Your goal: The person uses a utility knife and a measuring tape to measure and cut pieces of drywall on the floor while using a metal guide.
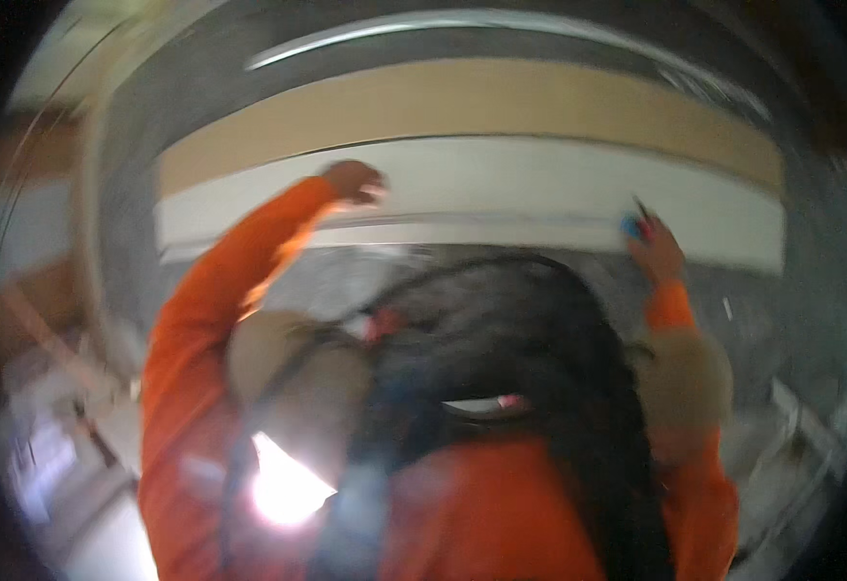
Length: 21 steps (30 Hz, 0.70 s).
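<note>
A long white board [501, 174] lies across the grey floor, with a tan board [472, 97] along its far side. My left hand [354, 184], fingers curled, is over the white board's left half; what it holds, if anything, is too blurred to make out. My right hand [658, 250], at the board's right part, grips a small blue object [629, 228], apparently a tape measure, and a thin dark pencil-like stick [642, 207]. A thin pale strip or line runs leftward from the blue object along the board.
A long shiny metal strip [394, 26] lies beyond the boards. At the left are a wooden structure [31, 165] and blurred clutter [41, 455]. Pale scraps or offcuts [796, 426] are at the lower right. My legs and dark straps fill the lower middle.
</note>
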{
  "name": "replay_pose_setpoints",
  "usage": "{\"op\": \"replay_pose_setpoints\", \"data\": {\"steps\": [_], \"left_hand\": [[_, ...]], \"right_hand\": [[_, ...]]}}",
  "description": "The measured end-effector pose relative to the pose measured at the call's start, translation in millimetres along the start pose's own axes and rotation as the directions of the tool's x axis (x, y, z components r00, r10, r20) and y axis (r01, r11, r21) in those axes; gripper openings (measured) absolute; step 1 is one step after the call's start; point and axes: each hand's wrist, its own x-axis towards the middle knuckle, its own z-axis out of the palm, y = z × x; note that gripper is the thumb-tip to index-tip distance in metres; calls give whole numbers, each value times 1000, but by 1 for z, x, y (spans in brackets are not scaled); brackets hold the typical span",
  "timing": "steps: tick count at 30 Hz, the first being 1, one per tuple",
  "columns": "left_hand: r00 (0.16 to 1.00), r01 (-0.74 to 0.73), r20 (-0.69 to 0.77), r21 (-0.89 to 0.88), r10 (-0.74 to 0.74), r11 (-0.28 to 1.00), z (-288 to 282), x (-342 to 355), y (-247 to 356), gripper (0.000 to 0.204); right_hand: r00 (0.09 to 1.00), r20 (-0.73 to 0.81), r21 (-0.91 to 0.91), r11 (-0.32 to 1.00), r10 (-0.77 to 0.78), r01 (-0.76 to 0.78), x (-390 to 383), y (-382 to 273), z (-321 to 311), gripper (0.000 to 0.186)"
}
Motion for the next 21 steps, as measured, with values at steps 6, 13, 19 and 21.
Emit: {"op": "replay_pose_setpoints", "data": {"steps": [6, 13, 19, 21], "left_hand": [[988, -151, 20, 229, 151, 962, -65, 131, 170, 26], [976, -82, -209, -92, 62, 992, 11, 221, 288, 25], [924, 9, -378, -103, -48, 995, 53, 238, 317, 24], [946, 55, -313, -110, -87, 992, 48, 243, 321, 23]], "right_hand": [[948, -152, -30, 957, 281, -289, 28, 62, 14, 64], [884, -291, 172, 929, 366, -328, 8, 100, 29, 63], [863, -377, 223, 937, 336, -268, 0, 123, 48, 64], [855, -425, 243, 947, 297, -208, -2, 126, 54, 63]]}}
